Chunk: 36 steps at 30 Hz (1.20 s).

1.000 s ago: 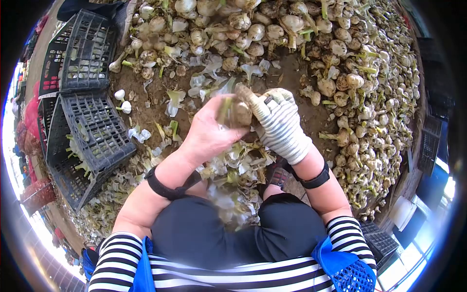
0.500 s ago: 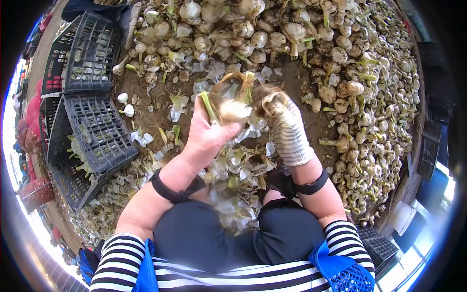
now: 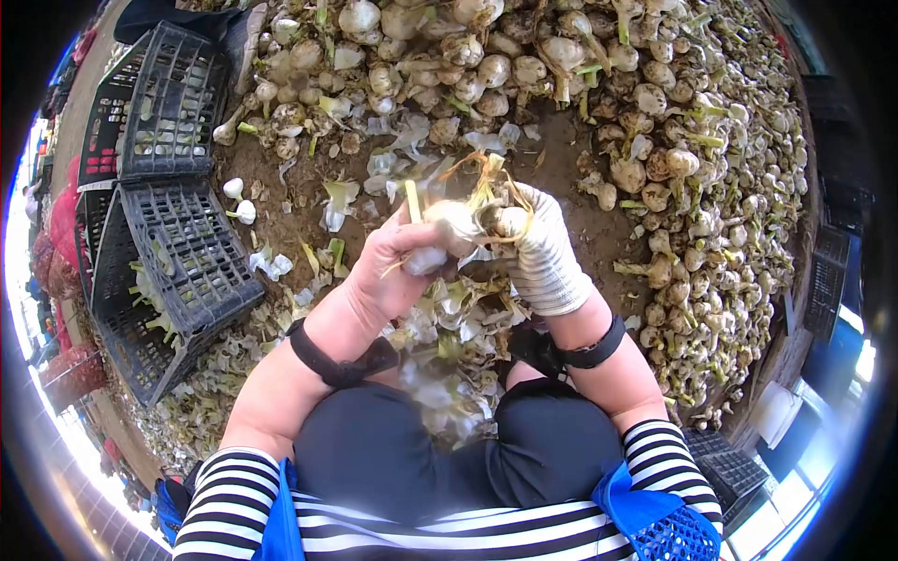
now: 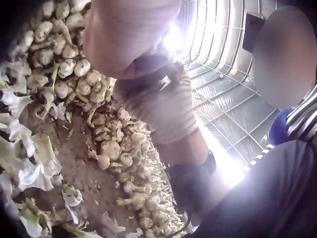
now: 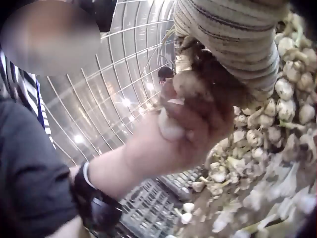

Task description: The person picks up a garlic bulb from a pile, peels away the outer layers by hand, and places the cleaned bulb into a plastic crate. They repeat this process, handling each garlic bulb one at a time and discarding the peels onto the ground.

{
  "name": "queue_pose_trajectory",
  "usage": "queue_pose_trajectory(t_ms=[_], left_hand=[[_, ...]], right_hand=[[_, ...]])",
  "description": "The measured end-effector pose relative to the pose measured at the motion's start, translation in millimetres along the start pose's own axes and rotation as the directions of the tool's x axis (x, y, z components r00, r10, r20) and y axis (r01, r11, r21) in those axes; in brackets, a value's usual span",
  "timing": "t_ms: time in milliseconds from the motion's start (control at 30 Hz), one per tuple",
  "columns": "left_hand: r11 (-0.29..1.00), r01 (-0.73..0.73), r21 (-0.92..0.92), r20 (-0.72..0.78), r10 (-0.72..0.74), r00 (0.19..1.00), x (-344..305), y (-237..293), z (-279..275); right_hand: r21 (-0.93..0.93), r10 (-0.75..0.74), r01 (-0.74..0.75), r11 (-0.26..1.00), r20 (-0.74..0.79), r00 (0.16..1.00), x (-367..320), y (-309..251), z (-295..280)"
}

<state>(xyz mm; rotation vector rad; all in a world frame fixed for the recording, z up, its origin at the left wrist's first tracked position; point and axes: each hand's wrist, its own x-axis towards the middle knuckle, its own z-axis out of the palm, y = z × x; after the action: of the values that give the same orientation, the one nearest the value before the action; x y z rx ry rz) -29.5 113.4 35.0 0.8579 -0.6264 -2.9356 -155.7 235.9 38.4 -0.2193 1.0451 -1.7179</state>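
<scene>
In the head view, my bare left hand (image 3: 383, 269) grips a white garlic bulb (image 3: 424, 260) in its curled fingers, with a cut green stem (image 3: 412, 198) standing up beside the thumb. A second garlic bulb (image 3: 453, 224) sits at that hand's fingertips. Facing it, my right hand (image 3: 547, 257), in a dirty striped glove, pinches a brownish garlic bulb (image 3: 512, 222) with dry, stringy leaves (image 3: 489, 178) sticking up. The two hands nearly meet. The right wrist view shows the white bulb (image 5: 171, 126) between the left fingers; the glove (image 5: 233, 44) hides part of the work.
Unpeeled garlic (image 3: 687, 280) is heaped ahead and to the right. Papery peelings (image 3: 463, 327) litter the ground between the legs. Black plastic crates (image 3: 192, 248) stand at the left, with two white bulbs (image 3: 245, 211) on the soil beside them.
The hands were together, then parted around half a second ago, and are now close together again. The left hand has turned, and the white bulb in its fingers now shows.
</scene>
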Motion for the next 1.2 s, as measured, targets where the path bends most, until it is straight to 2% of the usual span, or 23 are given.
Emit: queue_pose_trajectory(t_ms=[67, 133, 167, 200, 267, 333, 367, 500, 567, 667, 733, 767, 800, 833, 867, 933, 967, 1000, 1067, 1100, 1133, 1167, 1200], left_hand=[[0.995, -0.061, 0.081, 0.027, 0.059, 0.998, 1, -1, 2], [0.985, -0.125, 0.122, -0.016, 0.128, 0.992, 5, -3, 10], [0.926, -0.263, 0.269, -0.014, 0.277, 0.961, 7, -8, 7], [0.827, -0.385, 0.408, 0.010, 0.418, 0.908, 8, -12, 6], [0.820, -0.401, 0.408, 0.035, 0.425, 0.905, 6, -15, 8], [0.780, -0.416, 0.467, 0.049, 0.447, 0.893, 5, -16, 10], [0.855, -0.355, 0.378, -0.002, 0.384, 0.923, 5, -16, 9], [0.853, -0.348, 0.388, 0.045, 0.359, 0.932, 2, -11, 11], [0.997, -0.044, 0.062, 0.015, 0.043, 0.999, 2, -5, 2], [0.976, 0.124, -0.176, 0.094, -0.109, 0.990, 4, 2, 3], [0.966, 0.176, -0.188, 0.163, -0.146, 0.976, 8, -1, 7], [0.973, -0.153, 0.175, -0.052, 0.165, 0.985, 11, -11, 18], [0.747, -0.362, 0.558, -0.131, 0.510, 0.850, 12, -16, 24], [0.545, -0.417, 0.727, 0.010, 0.599, 0.801, 12, -20, 16], [0.546, -0.414, 0.728, 0.009, 0.597, 0.802, 8, -13, 13], [0.923, -0.168, 0.347, 0.011, 0.175, 0.984, 1, 4, 11], [0.961, -0.104, 0.257, -0.004, 0.109, 0.994, 0, 4, 11], [0.961, -0.103, 0.257, -0.003, 0.107, 0.994, 1, 2, 11], [0.884, -0.283, 0.372, -0.015, 0.311, 0.950, 6, -6, 12], [0.763, -0.465, 0.449, 0.026, 0.509, 0.861, 13, -16, 18], [0.764, -0.461, 0.451, 0.024, 0.506, 0.862, 10, -11, 19], [0.843, -0.321, 0.432, -0.024, 0.367, 0.930, 6, -1, 21], [0.897, -0.171, 0.407, -0.067, 0.216, 0.974, 2, 6, 22]], right_hand=[[-0.040, -0.019, 0.020, 0.999, 0.016, 1.000, -1, -3, 0], [0.180, -0.019, 0.038, 0.983, -0.109, 0.994, 1, -12, 13], [0.179, -0.020, 0.039, 0.983, -0.109, 0.994, 0, -9, 11], [0.076, -0.020, 0.027, 0.997, -0.094, 0.995, 0, -3, 7], [-0.129, -0.013, 0.005, 0.992, -0.064, 0.998, -2, 7, 0], [-0.060, 0.034, -0.041, 0.997, -0.116, 0.993, -2, 8, -1], [-0.093, -0.027, 0.017, 0.996, -0.107, 0.994, -3, 10, -1], [-0.239, -0.197, 0.170, 0.956, -0.094, 0.976, -8, 11, -3], [-0.475, -0.356, 0.279, 0.835, -0.080, 0.931, -5, 16, -7], [-0.662, -0.482, 0.350, 0.663, -0.021, 0.876, -2, 16, -7], [-0.541, -0.378, 0.228, 0.809, -0.183, 0.908, 1, 8, -2], [-0.637, -0.411, 0.215, 0.740, -0.177, 0.894, 3, 7, -4], [-0.723, -0.444, 0.198, 0.662, -0.166, 0.880, 3, 5, -6], [-0.722, -0.444, 0.198, 0.663, -0.167, 0.880, 1, 4, -7], [-0.576, -0.315, 0.162, 0.801, -0.176, 0.933, -3, 2, -6], [-0.413, -0.185, 0.106, 0.905, -0.157, 0.970, -8, -7, -3], [-0.171, -0.043, 0.028, 0.985, -0.089, 0.995, -11, -15, -1], [0.073, 0.079, -0.080, 0.994, 0.014, 0.997, -13, -19, -1], [0.046, 0.112, -0.112, 0.993, 0.009, 0.994, -13, -15, -4], [-0.155, 0.061, -0.064, 0.986, -0.025, 0.998, -11, -6, -4], [-0.351, 0.004, -0.021, 0.936, -0.049, 0.999, -11, -2, -5], [-0.837, -0.259, 0.184, 0.516, 0.053, 0.964, -8, -7, -9], [-0.943, -0.487, 0.289, 0.162, 0.179, 0.855, -1, -19, -3]])
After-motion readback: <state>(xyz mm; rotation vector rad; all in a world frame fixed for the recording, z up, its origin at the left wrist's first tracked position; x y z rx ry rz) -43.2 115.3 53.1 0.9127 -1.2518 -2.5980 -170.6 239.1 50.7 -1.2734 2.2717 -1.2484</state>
